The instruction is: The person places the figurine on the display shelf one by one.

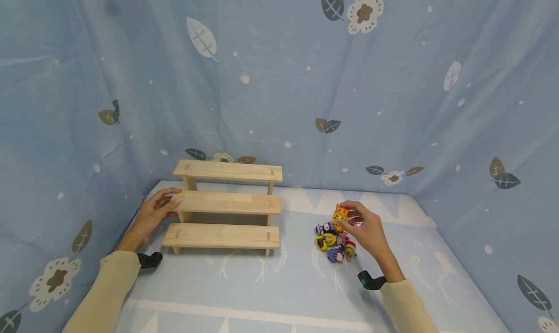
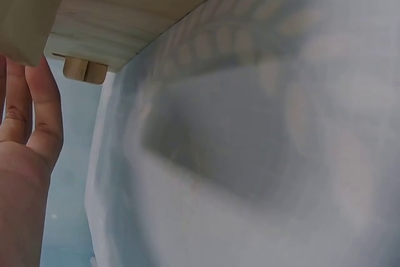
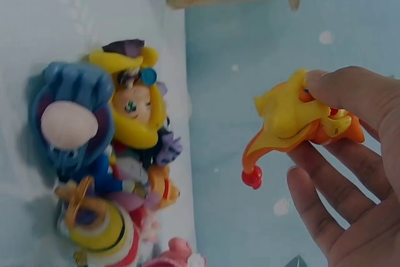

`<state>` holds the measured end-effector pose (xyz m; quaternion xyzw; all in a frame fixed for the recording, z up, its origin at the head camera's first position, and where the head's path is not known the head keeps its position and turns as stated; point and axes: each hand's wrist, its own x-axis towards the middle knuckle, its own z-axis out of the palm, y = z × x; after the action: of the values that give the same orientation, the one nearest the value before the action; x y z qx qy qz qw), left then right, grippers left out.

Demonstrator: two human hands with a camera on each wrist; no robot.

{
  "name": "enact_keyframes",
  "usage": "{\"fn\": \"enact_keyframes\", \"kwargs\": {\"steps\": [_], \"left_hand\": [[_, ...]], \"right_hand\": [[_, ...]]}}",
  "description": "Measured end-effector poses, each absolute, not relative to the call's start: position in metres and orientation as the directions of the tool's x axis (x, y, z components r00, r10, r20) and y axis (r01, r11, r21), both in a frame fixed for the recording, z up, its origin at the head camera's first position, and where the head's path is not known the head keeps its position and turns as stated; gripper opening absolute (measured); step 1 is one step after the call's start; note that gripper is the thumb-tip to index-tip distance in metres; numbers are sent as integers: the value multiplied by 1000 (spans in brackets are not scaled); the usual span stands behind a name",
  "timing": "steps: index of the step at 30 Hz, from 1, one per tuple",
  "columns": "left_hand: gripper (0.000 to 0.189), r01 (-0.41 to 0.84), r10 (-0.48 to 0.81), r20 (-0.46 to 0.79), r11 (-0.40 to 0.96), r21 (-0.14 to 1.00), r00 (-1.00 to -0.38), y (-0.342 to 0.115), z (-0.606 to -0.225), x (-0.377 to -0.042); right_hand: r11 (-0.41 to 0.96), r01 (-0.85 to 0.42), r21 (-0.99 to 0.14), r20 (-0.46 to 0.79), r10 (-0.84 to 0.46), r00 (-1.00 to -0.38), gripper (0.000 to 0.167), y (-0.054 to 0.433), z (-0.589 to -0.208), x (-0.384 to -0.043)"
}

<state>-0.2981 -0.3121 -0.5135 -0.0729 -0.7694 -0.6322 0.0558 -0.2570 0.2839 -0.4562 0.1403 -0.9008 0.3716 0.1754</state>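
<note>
The right hand (image 1: 364,228) has its grip clamped on an orange-and-yellow toy (image 3: 290,114), thumb on one side and fingers on the other, raised off the tabletop (image 1: 244,289) near the pile (image 1: 326,241). There, a blue toy (image 3: 69,123) lies touching a yellow-haired one (image 3: 142,107). The left hand (image 1: 150,221) pinches the left end of the middle step on the three-step wooden stand (image 1: 224,203), its fingertips partly hidden. A patterned blue curtain (image 1: 279,90) hangs behind.
</note>
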Motion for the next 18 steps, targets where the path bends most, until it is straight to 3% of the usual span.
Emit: {"fn": "enact_keyframes", "kwargs": {"steps": [18], "left_hand": [[51, 156, 48, 150, 138, 978, -987, -310, -511, -298]], "right_hand": [[561, -528, -637, 496, -227, -838, 47, 244, -447, -291]]}}
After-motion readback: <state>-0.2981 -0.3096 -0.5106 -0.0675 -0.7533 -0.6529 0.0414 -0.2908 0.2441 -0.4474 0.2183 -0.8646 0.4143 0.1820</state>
